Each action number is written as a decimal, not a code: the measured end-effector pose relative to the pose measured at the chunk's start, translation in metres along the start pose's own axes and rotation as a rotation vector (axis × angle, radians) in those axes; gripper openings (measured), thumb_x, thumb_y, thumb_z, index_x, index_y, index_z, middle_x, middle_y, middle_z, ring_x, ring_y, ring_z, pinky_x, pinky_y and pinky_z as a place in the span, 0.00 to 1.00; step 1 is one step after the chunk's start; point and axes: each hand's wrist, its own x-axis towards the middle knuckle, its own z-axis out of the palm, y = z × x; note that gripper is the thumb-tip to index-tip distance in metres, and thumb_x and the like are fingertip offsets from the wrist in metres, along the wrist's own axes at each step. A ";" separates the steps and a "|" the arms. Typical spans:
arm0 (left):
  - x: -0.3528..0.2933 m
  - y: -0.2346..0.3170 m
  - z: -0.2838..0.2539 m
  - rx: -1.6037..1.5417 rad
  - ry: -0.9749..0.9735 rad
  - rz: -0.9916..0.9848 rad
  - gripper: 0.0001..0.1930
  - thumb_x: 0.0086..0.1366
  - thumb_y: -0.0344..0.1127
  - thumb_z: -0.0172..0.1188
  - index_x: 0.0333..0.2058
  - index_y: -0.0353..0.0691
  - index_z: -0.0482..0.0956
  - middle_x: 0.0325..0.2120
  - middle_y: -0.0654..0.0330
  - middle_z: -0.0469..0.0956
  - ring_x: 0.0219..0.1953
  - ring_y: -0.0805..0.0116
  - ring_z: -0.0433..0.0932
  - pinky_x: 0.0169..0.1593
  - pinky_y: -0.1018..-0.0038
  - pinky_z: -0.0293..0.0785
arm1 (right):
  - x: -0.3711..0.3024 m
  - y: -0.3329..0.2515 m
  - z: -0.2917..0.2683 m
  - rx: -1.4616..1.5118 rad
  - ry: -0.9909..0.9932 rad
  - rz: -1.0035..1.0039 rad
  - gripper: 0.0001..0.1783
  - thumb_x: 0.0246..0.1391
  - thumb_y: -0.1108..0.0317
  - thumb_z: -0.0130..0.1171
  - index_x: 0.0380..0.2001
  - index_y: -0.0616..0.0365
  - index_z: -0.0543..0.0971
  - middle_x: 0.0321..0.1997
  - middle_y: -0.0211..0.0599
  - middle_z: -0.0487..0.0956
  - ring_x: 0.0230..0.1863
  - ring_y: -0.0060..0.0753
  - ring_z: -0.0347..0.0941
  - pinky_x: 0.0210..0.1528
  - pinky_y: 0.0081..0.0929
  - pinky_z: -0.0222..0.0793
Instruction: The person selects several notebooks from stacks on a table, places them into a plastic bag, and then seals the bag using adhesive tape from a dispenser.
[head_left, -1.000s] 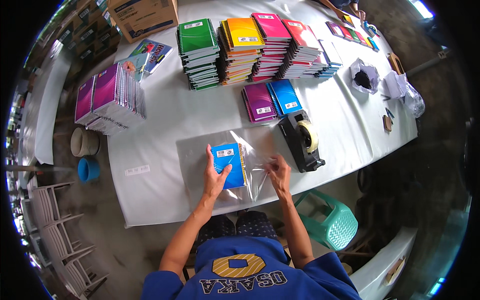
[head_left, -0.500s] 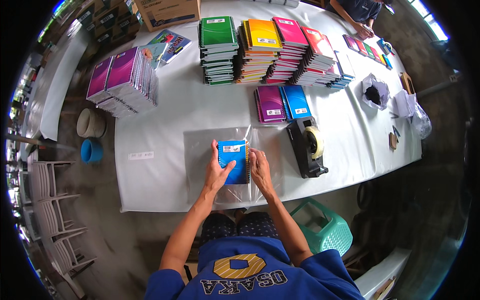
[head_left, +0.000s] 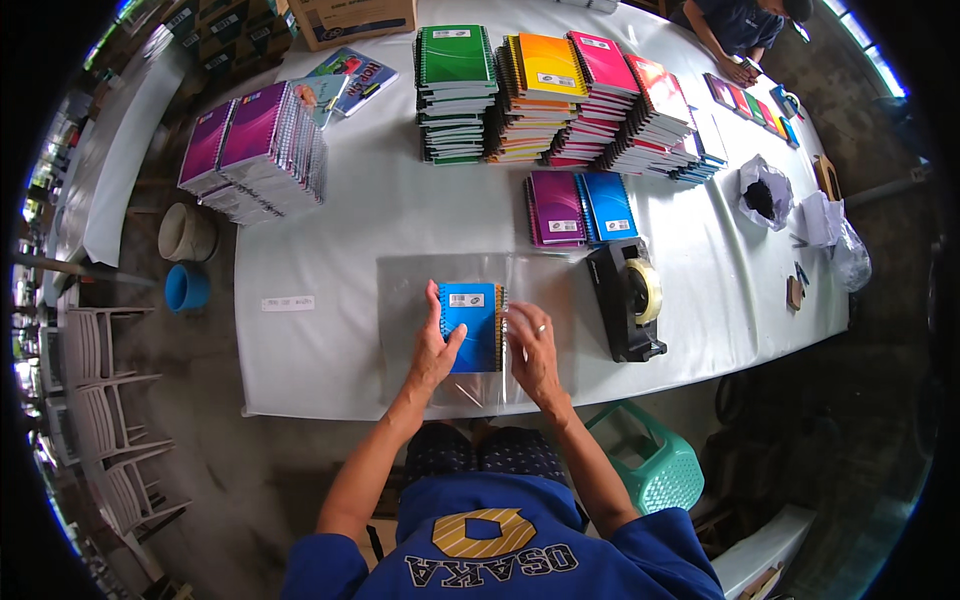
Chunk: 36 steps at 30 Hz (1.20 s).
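Observation:
A small stack of spiral notebooks point(head_left: 478, 347) with a blue cover on top lies near the table's front edge, with wire spirals along both sides. My left hand point(head_left: 430, 355) grips its left side, thumb across the cover. Beside the right edge, my right hand point(head_left: 534, 355) is slightly apart from the stack, its fingers bent and loosely parted; a ring shows on one. Under the stack spreads a clear plastic sheet point(head_left: 402, 290), partly hidden by the notebooks and my left hand. A black tape dispenser point(head_left: 612, 305) with a roll of clear tape stands to the right.
Behind are purple notebooks point(head_left: 553, 205) and blue notebooks point(head_left: 607, 205). Tall stacks in green point(head_left: 455, 60), yellow point(head_left: 548, 65), pink and red stand farther back. Wrapped purple notebooks point(head_left: 255, 140) sit at left. A green stool point(head_left: 665, 470) is below the table; a co-worker point(head_left: 735, 40) is at far right.
My right hand has moved slightly right, away from the notebooks' edge, and its fingers have loosened. My left hand keeps its hold. The whole view has shifted a little.

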 end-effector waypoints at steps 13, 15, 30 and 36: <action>0.003 0.000 0.022 0.148 -0.011 0.077 0.40 0.68 0.40 0.54 0.68 0.34 0.38 0.69 0.42 0.41 0.71 0.48 0.42 0.70 0.63 0.46 | -0.011 0.011 -0.019 -0.198 -0.418 -0.311 0.26 0.46 0.74 0.60 0.52 0.49 0.77 0.58 0.25 0.73 0.61 0.30 0.65 0.69 0.53 0.41; 0.001 -0.002 0.020 0.139 -0.006 0.064 0.41 0.68 0.40 0.55 0.68 0.34 0.38 0.68 0.42 0.43 0.71 0.48 0.43 0.69 0.63 0.47 | 0.000 0.010 -0.025 -0.139 -0.444 -0.317 0.23 0.49 0.75 0.58 0.51 0.52 0.77 0.55 0.29 0.75 0.58 0.34 0.68 0.67 0.50 0.47; -0.005 0.001 0.014 -0.015 0.077 -0.038 0.41 0.67 0.39 0.54 0.67 0.29 0.38 0.68 0.40 0.44 0.70 0.47 0.48 0.69 0.64 0.48 | 0.033 0.021 -0.008 0.162 -0.162 0.151 0.13 0.60 0.76 0.50 0.48 0.63 0.76 0.49 0.46 0.78 0.50 0.47 0.74 0.53 0.34 0.68; -0.007 -0.002 0.016 0.059 0.077 -0.021 0.37 0.69 0.33 0.49 0.67 0.29 0.37 0.69 0.41 0.41 0.71 0.48 0.44 0.70 0.64 0.45 | 0.001 0.000 -0.025 -0.085 -0.197 -0.196 0.20 0.45 0.85 0.55 0.44 0.61 0.78 0.50 0.41 0.76 0.54 0.47 0.70 0.55 0.39 0.65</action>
